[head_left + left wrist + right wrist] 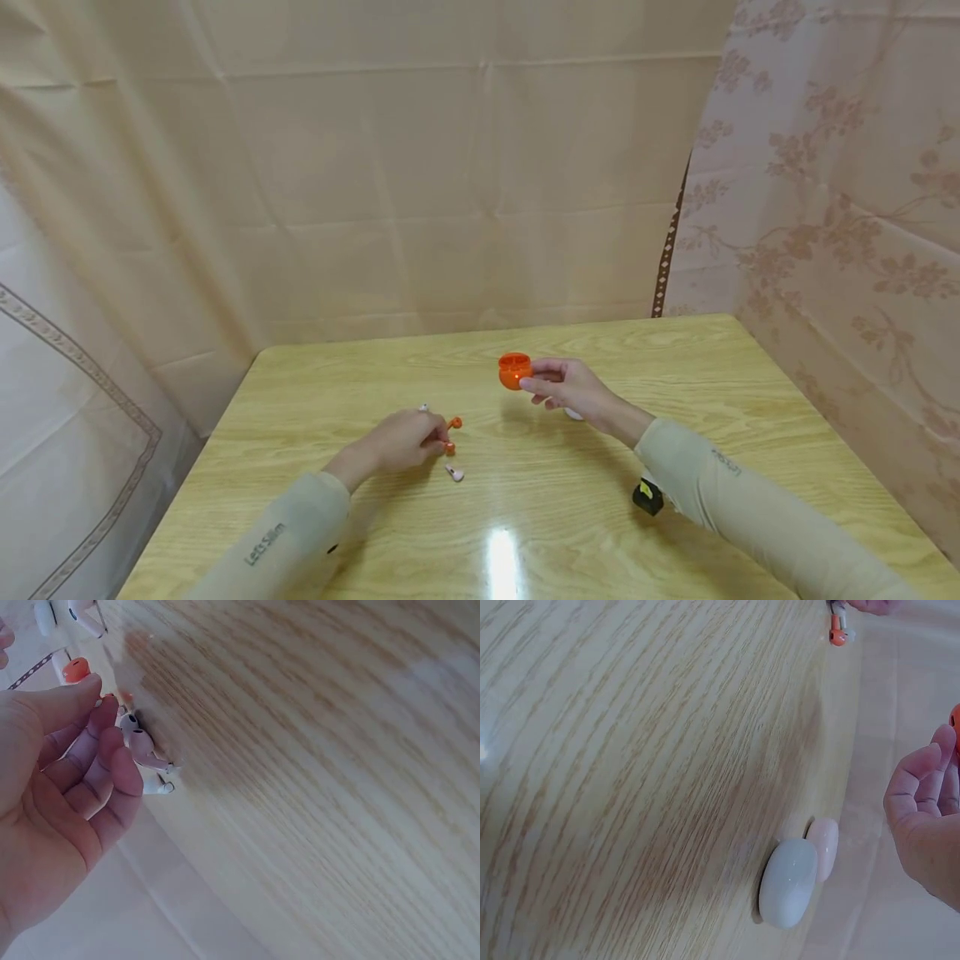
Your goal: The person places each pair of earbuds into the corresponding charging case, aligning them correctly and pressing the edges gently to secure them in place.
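Observation:
My right hand [573, 390] holds an open orange earbud case [514, 372] above the table, thumb on its near side. Only a sliver of that case [955, 724] shows in the right wrist view. At the table's left part, my left hand [405, 439] pinches an orange earbud [450, 448] at its fingertips; the fingers partly hide it. Just beyond lies another orange earbud [456, 422]. A pale pink earbud [454, 473] rests nearer to me, and a white earbud [423, 407] peeks out behind the left hand.
A white case [787, 883] and a pale pink case [823, 847] sit side by side on the wooden table [555, 533], mostly hidden by the right hand in the head view. A black and yellow object [647, 496] lies by the right sleeve. Curtains [450, 192] hang around the table.

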A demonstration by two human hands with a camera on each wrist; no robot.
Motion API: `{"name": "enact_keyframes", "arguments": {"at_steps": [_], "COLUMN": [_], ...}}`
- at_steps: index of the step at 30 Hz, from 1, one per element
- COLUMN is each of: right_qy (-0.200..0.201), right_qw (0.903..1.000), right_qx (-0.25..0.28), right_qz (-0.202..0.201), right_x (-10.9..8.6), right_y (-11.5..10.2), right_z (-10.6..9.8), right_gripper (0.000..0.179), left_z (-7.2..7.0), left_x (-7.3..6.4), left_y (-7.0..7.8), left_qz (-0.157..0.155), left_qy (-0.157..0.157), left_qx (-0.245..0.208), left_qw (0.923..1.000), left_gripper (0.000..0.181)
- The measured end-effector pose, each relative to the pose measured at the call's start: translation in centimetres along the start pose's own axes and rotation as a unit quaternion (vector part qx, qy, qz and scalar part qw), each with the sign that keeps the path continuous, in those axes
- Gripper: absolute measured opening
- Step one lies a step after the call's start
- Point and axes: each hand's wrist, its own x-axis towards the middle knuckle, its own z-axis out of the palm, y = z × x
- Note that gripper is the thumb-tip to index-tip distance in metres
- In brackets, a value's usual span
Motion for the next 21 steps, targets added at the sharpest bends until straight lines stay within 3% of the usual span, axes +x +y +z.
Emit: {"name": "enact_keyframes", "arguments": {"at_steps": [8, 21], "right_qy": [0.000, -0.006], "right_qw": [1.0000, 0.9998], "right_qx": [-0.006, -0.017], "right_qz": [0.002, -0.005], "right_x": [0.3, 0.2], "right_y": [-0.1, -0.3], "right_z": [0.1, 0.4], "right_gripper": [0.048, 0.043], "left_z": [-0.5, -1.1], "left_x": [0.1, 0.4], "left_y": [0.2, 0.4], "left_qz": [0.020, 0.022], "left_qy": [0.015, 0.032], "left_qx": [-0.001, -0.020], "left_qw": [0.9997, 0.9990], "left_gripper": [0.027, 0.017]}}
